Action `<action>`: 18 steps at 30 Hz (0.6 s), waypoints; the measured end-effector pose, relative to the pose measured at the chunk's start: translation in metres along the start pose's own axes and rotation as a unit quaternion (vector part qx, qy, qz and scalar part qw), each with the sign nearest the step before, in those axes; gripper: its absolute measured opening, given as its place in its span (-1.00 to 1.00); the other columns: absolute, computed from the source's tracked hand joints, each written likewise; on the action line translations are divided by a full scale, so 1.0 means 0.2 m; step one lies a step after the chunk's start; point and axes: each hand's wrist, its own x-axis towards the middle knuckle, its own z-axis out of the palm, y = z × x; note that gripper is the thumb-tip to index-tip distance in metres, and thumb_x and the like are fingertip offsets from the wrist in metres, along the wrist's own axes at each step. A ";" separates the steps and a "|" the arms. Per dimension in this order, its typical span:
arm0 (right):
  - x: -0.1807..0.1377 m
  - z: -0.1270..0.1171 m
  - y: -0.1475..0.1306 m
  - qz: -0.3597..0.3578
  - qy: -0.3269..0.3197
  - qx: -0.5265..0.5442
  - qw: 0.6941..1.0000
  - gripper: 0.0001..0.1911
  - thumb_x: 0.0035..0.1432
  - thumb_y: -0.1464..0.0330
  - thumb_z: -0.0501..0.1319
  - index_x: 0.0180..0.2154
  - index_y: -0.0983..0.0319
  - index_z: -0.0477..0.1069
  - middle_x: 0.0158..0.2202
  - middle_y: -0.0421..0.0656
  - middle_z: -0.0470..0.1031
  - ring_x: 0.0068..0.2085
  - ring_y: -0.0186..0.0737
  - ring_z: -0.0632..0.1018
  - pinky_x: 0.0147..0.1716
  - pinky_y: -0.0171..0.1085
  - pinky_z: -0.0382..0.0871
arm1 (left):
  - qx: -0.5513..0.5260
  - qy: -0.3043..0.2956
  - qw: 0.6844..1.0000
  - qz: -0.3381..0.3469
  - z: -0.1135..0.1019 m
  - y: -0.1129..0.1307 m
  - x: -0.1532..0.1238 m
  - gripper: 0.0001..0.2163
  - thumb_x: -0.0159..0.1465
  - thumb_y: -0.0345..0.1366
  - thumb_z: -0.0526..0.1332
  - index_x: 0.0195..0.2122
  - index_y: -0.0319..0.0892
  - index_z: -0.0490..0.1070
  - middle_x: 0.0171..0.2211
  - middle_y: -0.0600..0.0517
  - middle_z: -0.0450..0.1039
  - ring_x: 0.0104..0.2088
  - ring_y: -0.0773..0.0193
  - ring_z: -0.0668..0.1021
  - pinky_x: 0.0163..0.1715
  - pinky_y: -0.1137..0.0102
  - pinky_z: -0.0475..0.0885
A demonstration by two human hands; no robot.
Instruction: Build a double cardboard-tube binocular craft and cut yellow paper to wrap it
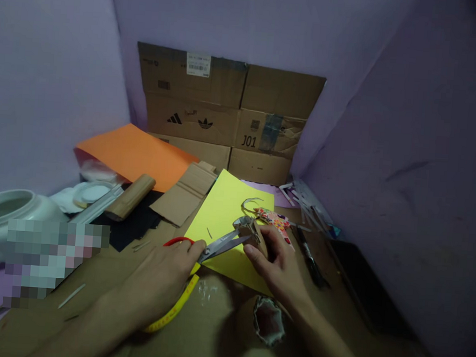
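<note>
My left hand (174, 269) grips a pair of scissors (220, 246) with red and yellow handles, its blades parted and pointing right. Between the blade tips is the rim of a small cardboard piece (250, 231), which looks like a rolled tube with a ragged edge. My right hand (275, 254) is closed around that piece, thumb in front. Under both hands lies a yellow sheet (223, 210). A yellow measuring tape (174, 310) curves below my left hand. Nearer me, a wider cardboard tube (267, 322) with a jagged rim stands beneath my right forearm.
Flattened cardboard (193, 123) leans on the back wall. Left are an orange sheet (137, 152), a cardboard roll (133, 195), black paper (128, 233) and a white teapot-like vessel (2, 216). Right are floral paper (274, 218), a dark pen-like tool (309, 257) and a black flat object (365, 285).
</note>
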 end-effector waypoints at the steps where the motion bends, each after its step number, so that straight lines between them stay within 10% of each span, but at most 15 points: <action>1: 0.00 0.00 0.00 0.004 0.000 0.005 1.000 -0.73 0.03 0.24 0.25 -0.21 0.18 0.37 -0.26 -0.15 0.50 -0.21 -0.07 0.47 -0.22 -0.20 0.29 | -0.007 -0.005 1.000 0.000 -0.01 0.00 0.00 -0.70 0.23 -0.47 -0.04 -0.07 -0.13 0.33 -0.24 -0.06 0.48 -0.24 0.14 0.52 -0.31 0.34 0.36; 18: 0.02 -0.02 0.00 -0.013 -0.021 0.043 0.999 -0.77 -0.02 0.28 0.29 -0.26 0.16 0.42 -0.29 -0.16 0.53 -0.23 -0.06 0.50 -0.23 -0.16 0.32 | 0.095 0.014 0.994 0.047 0.01 -0.03 0.03 -0.69 0.21 -0.53 -0.05 -0.08 -0.18 0.33 -0.25 -0.11 0.46 -0.24 0.04 0.50 -0.32 0.25 0.32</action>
